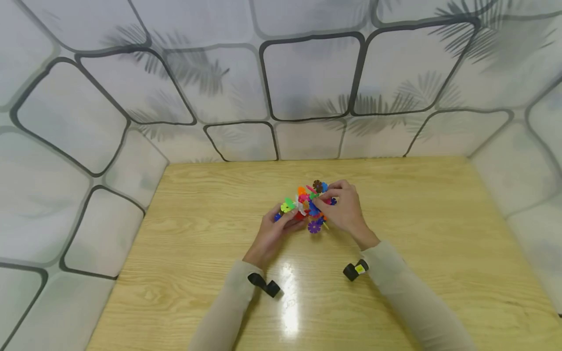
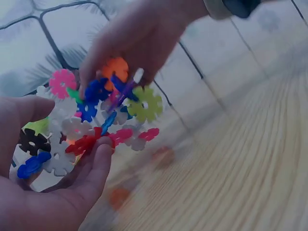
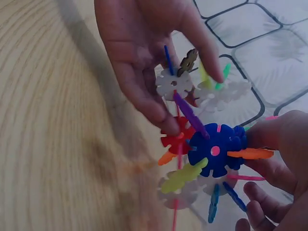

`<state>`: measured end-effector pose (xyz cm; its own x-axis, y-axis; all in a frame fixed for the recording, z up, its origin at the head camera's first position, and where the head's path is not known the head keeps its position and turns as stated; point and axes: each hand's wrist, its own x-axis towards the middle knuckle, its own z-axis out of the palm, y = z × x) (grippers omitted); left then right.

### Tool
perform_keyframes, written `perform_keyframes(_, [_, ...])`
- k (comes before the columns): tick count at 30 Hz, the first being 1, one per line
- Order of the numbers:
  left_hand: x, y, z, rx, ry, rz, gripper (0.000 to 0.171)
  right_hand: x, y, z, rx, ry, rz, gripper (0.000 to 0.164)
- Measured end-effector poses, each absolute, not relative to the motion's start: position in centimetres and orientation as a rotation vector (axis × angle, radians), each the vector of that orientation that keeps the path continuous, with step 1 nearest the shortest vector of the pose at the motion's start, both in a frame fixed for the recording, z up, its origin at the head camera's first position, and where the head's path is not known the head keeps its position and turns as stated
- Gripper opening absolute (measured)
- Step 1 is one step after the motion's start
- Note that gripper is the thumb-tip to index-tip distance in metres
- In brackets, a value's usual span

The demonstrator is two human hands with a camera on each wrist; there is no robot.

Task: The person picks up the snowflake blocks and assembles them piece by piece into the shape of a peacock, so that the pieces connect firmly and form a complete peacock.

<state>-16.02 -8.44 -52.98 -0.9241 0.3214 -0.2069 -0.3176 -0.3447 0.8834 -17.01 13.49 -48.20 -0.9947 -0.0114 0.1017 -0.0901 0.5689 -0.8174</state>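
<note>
A many-coloured cluster of interlocking snowflake discs (image 1: pixel 303 197) is held up over the table between both hands. My left hand (image 1: pixel 272 231) grips it from the left, thumb on top and fingers underneath. In the left wrist view its fingertips lie at a red disc (image 2: pixel 83 146), beside white, black and blue ones. My right hand (image 1: pixel 349 207) pinches the right part of the cluster between thumb and fingers. A blue disc (image 3: pixel 204 156) with an orange disc (image 3: pixel 255 153) slotted beside it sits right at those fingertips in the right wrist view. Purple and yellow-green discs stick out nearby.
The wooden table (image 1: pixel 197 234) reaches back to a wall covering (image 1: pixel 311 78) printed with stone outlines and fern shadows. Both wrists carry a black camera strap, the left one (image 1: pixel 263 285) and the right one (image 1: pixel 355 269). Glare lies on the tabletop between the forearms.
</note>
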Motion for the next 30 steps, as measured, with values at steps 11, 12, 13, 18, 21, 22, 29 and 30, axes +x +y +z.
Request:
perform_keyframes(11, [-14.8,-7.8,-54.8,-0.055,1.078,2.448,0.060,-17.1,13.2,-49.2,0.094,-2.703,1.437,0.021])
perform_keyframes(12, [-14.7,-7.7,-54.9,-0.074,1.073,2.462,0.063,-17.2,13.2,-49.2,0.096,-2.704,1.438,0.020])
perform_keyframes(13, [-14.6,-7.5,-55.0,-0.097,1.076,2.477,0.064,-17.2,13.2,-49.1,0.098,-2.702,1.437,0.020])
perform_keyframes(18, [-14.1,-5.9,-54.5,-0.237,1.232,2.568,0.063,-17.1,13.1,-48.9,0.103,-2.701,1.435,0.022])
perform_keyframes(21, [-13.9,-4.6,-54.1,-0.328,1.343,2.634,0.053,-17.0,13.1,-48.9,0.107,-2.701,1.436,0.021])
perform_keyframes(22, [-13.8,-4.2,-53.9,-0.356,1.367,2.658,0.048,-17.1,13.1,-48.9,0.108,-2.698,1.438,0.020])
perform_keyframes(29, [-13.9,-2.6,-53.8,-0.433,1.476,2.776,0.043,-17.0,13.0,-48.7,0.121,-2.677,1.418,0.016])
perform_keyframes(30, [-13.9,-2.5,-53.9,-0.425,1.479,2.783,0.042,-17.0,13.0,-48.7,0.122,-2.676,1.419,0.016])
